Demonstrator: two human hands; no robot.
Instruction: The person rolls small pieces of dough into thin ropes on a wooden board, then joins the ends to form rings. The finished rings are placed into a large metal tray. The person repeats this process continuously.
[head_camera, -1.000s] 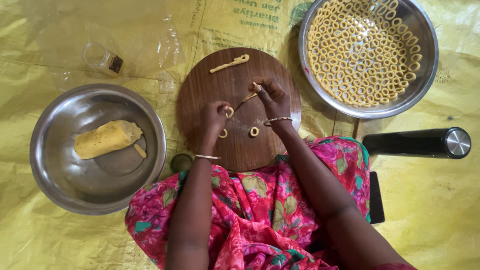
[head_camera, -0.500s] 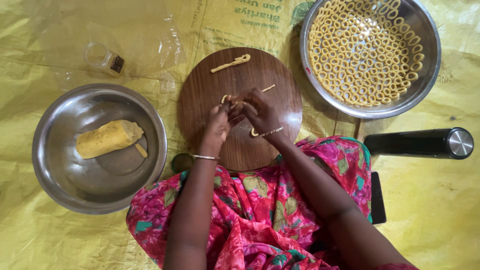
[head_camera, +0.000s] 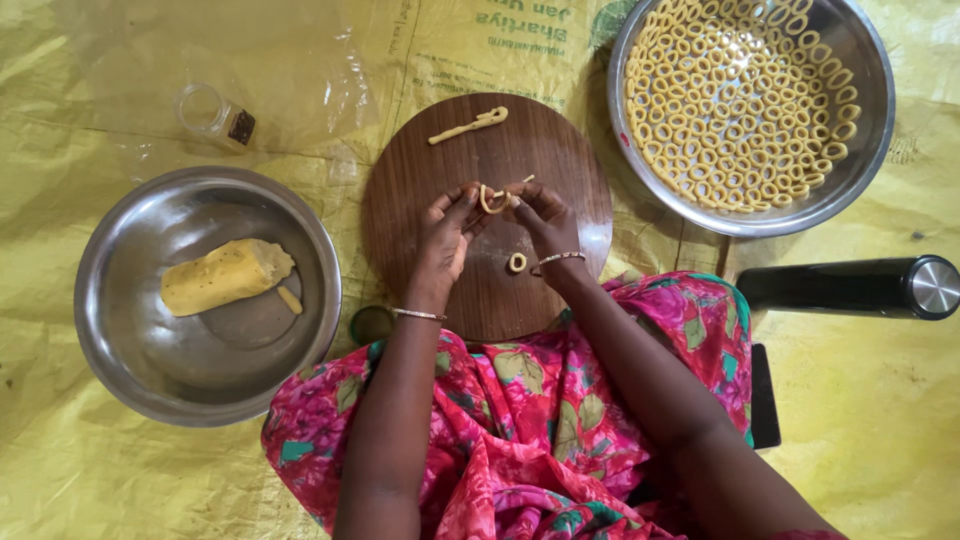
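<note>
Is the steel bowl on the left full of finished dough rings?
No, the steel bowl on the left holds only a lump of yellow dough; the rings fill the large steel bowl at upper right.

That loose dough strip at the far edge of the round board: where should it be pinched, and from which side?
Pinch the dough strip near its middle, coming straight down from above. It lies flat and slanted on the wooden board, thin and probably soft, so lifting by an end would likely bend or tear it. Nothing crowds it.
</note>
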